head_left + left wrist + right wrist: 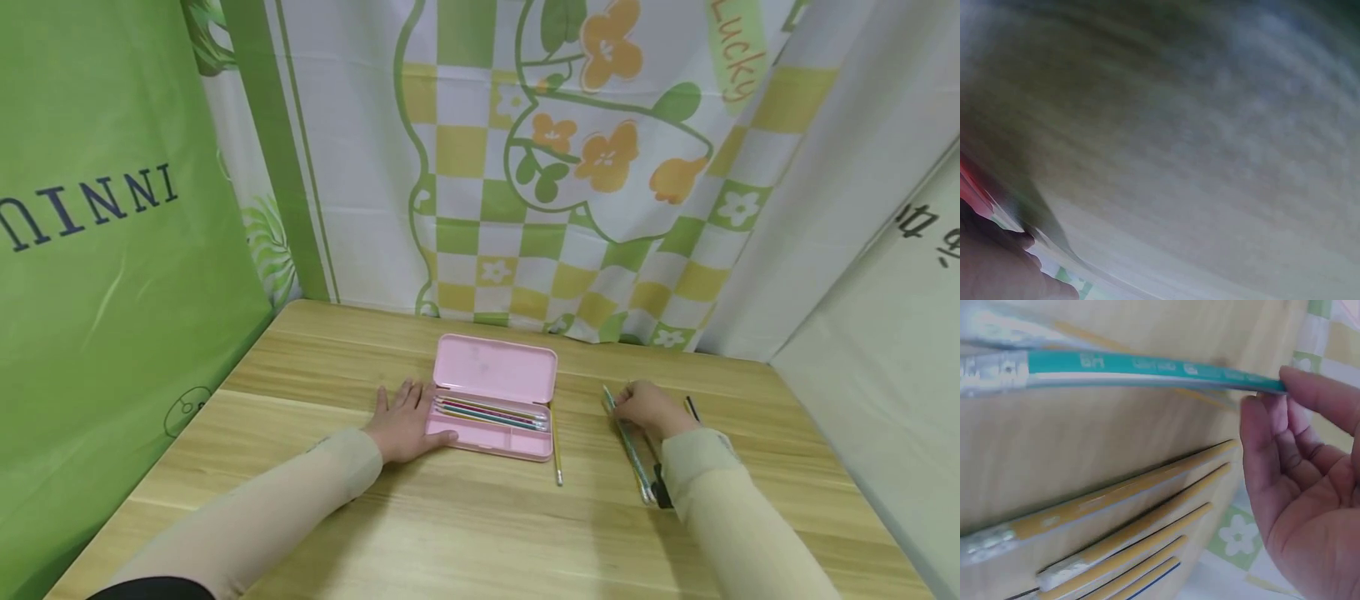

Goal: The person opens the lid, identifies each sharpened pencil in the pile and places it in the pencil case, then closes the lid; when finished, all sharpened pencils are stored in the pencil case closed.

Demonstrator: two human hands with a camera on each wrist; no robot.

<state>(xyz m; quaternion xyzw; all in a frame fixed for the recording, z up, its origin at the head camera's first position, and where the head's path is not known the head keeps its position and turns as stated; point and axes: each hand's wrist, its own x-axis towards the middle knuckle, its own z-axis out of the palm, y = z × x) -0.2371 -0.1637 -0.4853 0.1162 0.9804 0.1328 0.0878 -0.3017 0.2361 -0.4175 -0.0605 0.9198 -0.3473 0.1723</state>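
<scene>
A pink pencil case (468, 432) lies with its lid (495, 367) raised, several pencils (491, 412) in its long rear compartment. My left hand (407, 423) rests flat with spread fingers at the case's left side, the thumb over its front left corner. My right hand (652, 408), off to the right, pinches a teal pencil (1116, 372) near one end between thumb and index finger. Its metal-capped end points toward the near side of the table. In the right wrist view, several yellow pencils (1116, 490) lie on the table below it.
Against the case's right side lies a yellow pencil (557, 450). A dark pencil end (692, 407) shows just right of my right hand. The wooden table (480, 525) meets a patterned curtain (517, 250) at the back and a green curtain (112, 317) on the left.
</scene>
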